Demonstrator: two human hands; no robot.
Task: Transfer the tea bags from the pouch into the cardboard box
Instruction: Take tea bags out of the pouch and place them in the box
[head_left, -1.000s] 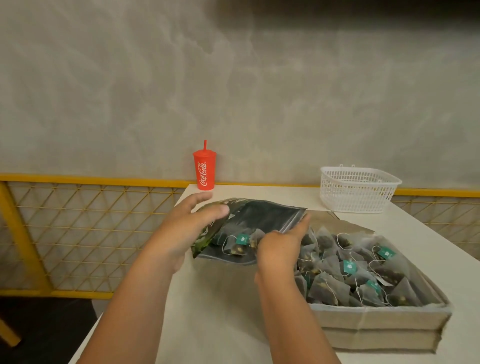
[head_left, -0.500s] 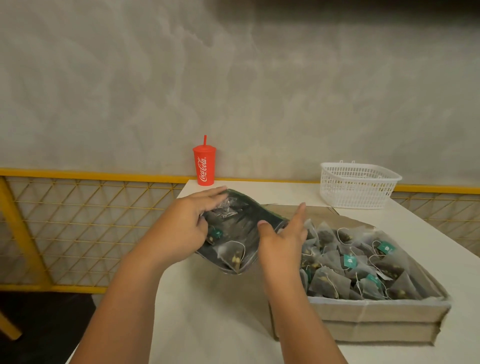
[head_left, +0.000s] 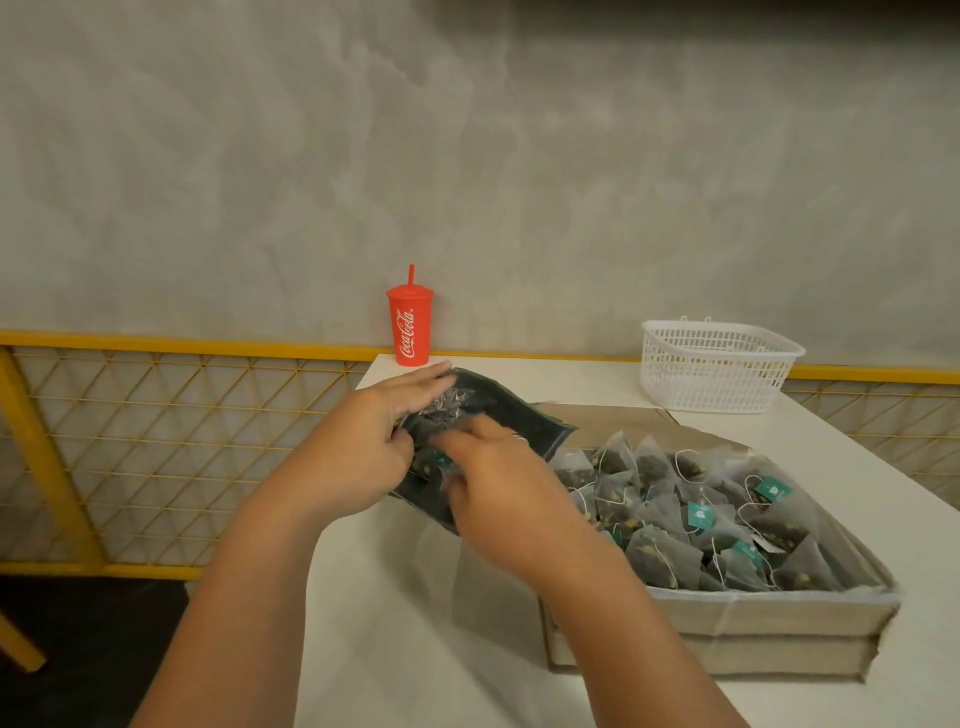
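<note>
The left hand (head_left: 363, 457) is gripping the left edge of the dark pouch (head_left: 524, 423), its fingers stretching along the far side and its thumb pressing in on the near side. The right hand (head_left: 498, 493) is lying across the pouch's open front with its fingers bending down toward the mouth. Motion blur is smearing the fingertips, so I cannot tell whether they are pinching anything. A small teal tag (head_left: 442, 459) is showing inside the pouch between the two hands. The pouch is being held tilted above the white table (head_left: 405, 649), just left of the cardboard box (head_left: 753, 618), with its right corner reaching toward the box's rear flap. Inside the box a heap of pyramid tea bags (head_left: 670, 530) is lying, with strings and teal labels tangling across them, and it is filling the box nearly to the rim. At the table's far edge a red Coca-Cola cup (head_left: 409, 332) with a straw is standing upright in front of the grey wall (head_left: 467, 156). A white plastic basket (head_left: 717, 369) is sitting at the far right, well apart from the cup. A yellow mesh railing (head_left: 156, 441) is running behind and to the left of the table
</note>
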